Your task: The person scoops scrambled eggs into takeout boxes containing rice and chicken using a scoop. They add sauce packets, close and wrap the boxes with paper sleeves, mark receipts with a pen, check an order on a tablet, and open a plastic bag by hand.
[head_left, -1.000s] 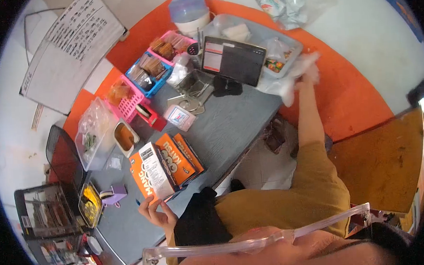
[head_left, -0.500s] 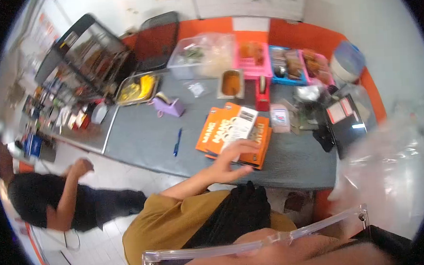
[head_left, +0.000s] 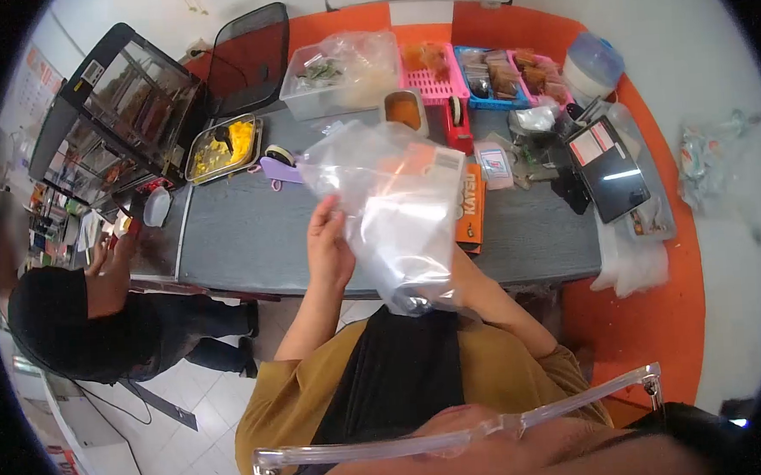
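Note:
A large clear plastic bag is held up in front of me over the table's front edge. My left hand is closed on its left side, thumb and fingers at the film. My right hand is at the bag's lower right edge, its fingers mostly covered by the shiny film; it appears to grip the bag. Behind the bag lie flat orange boxes with white lettering; one orange box shows plainly beside it, the others only through the plastic.
At the back stand a clear tub, a pink basket and a blue basket. A purple tape dispenser, a red one and a metal tray sit nearer. A tablet leans right. Another person works at left.
My left hand has left the orange boxes and now holds the plastic bag's side. The bag has come from the right to in front of me. The other person's hands have moved toward the left-hand counter.

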Tool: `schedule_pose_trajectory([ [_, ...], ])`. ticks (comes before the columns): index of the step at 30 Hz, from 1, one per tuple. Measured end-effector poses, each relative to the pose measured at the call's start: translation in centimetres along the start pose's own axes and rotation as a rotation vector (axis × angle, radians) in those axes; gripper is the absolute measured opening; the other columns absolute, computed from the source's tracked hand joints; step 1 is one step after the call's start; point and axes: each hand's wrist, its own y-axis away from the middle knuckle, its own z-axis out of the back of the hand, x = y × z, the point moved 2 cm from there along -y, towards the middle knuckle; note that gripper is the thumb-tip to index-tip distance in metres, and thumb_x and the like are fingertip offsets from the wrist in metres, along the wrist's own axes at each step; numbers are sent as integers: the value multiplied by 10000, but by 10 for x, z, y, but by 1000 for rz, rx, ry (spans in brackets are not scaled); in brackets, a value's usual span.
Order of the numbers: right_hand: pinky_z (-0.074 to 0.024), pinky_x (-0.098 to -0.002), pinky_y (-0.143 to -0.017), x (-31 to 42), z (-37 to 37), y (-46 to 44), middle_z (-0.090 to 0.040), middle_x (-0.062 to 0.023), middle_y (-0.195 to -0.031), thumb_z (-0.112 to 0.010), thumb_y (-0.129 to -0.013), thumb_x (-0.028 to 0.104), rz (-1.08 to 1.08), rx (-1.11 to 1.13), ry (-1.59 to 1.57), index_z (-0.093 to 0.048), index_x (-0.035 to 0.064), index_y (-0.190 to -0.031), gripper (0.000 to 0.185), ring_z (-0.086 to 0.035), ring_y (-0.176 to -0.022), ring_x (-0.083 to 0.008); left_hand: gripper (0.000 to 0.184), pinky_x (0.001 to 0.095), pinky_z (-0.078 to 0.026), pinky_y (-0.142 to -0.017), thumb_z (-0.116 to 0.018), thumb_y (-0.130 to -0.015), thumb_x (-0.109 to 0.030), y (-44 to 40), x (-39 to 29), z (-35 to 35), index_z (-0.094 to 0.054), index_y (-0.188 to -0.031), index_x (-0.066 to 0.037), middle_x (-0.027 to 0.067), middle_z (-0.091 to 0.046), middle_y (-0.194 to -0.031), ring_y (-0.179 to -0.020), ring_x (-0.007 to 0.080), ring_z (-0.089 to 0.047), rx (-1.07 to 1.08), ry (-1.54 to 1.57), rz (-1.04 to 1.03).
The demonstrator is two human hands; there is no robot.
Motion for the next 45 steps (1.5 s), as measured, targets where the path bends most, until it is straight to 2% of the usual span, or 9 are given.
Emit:
schedule_pose_trajectory([
  [6, -430, -362, -816, 11, -46, -2, -533, -135, -957, -653, -648, 64, 345, -245, 154, -562, 43, -979, 344, -518, -921, -296, 384, 460, -385, -929, -448, -744, -2, -4, -43, 48, -492, -1099, -141, 115, -519, -1133, -1048, 296, -500, 82, 483, 211],
  [8, -431, -287, -543, 37, -46, -11, -536, -78, -732, -638, -619, -45, 268, -477, 211, -578, 37, -771, 183, -520, -611, -193, 407, 478, -378, -929, -464, -747, -50, -8, -44, 88, -470, -1147, -122, 143, -479, -1189, -1069, 317, -485, 164, 677, 207],
  [20, -346, -185, -619, 29, -48, -2, -500, -42, -790, -588, -729, -47, 189, -1080, 45, -513, 23, -844, 154, -463, -678, -81, 320, 339, -470, -770, -469, -783, -68, 27, -107, 146, -493, -1101, -37, 96, -555, -987, -866, 205, -562, -261, 108, -2],
  [22, -359, -197, -694, 18, -45, -1, -495, -53, -845, -587, -743, -29, 50, -971, -252, -498, 27, -886, 178, -476, -751, -99, 345, 282, -470, -727, -470, -748, 43, 30, -117, 169, -526, -1077, -44, 72, -537, -981, -850, 163, -557, -176, -106, -74],
  [26, -387, -310, -809, 72, -59, -18, -505, -84, -926, -651, -706, 83, -46, -731, 493, -533, 33, -940, 266, -492, -889, -220, 356, 266, -452, -671, -450, -670, 121, 58, -166, 135, -609, -947, -35, 78, -570, -951, -802, 154, -550, 159, -782, -294],
  [28, -294, -407, -956, 94, -79, -36, -424, -121, -1226, -730, -618, 341, 23, -342, 550, -474, 82, -1167, 659, -382, -1132, -303, 350, 301, -456, -667, -496, -596, 109, 71, -186, 103, -625, -881, -50, 63, -596, -897, -793, 198, -546, 754, -1264, -422],
  [33, -365, -361, -888, 95, -164, -69, -530, -136, -1089, -725, -632, 240, 183, 544, -199, -405, 105, -1252, 710, -514, -971, -271, 247, 332, -451, -750, -580, -604, 31, 123, -175, 67, -597, -828, -71, 24, -600, -883, -903, 237, -537, 1231, -1488, -310],
  [39, -384, -322, -610, 81, -167, -64, -516, -46, -611, -655, -705, 104, 237, 146, -186, -620, 48, -811, 125, -448, -542, -216, 376, 345, -426, -815, -622, -678, -35, 158, -176, 113, -508, -1036, -49, 127, -551, -990, -964, 303, -516, 319, -1433, -487],
  [45, -366, -387, -743, 72, -157, -55, -502, -70, -783, -682, -660, 146, 470, 98, 149, -604, 74, -709, 117, -464, -768, -249, 128, 265, -417, -779, -609, -740, -25, 177, -133, 167, -551, -852, -7, 35, -575, -857, -865, 134, -550, -153, -490, -35],
])
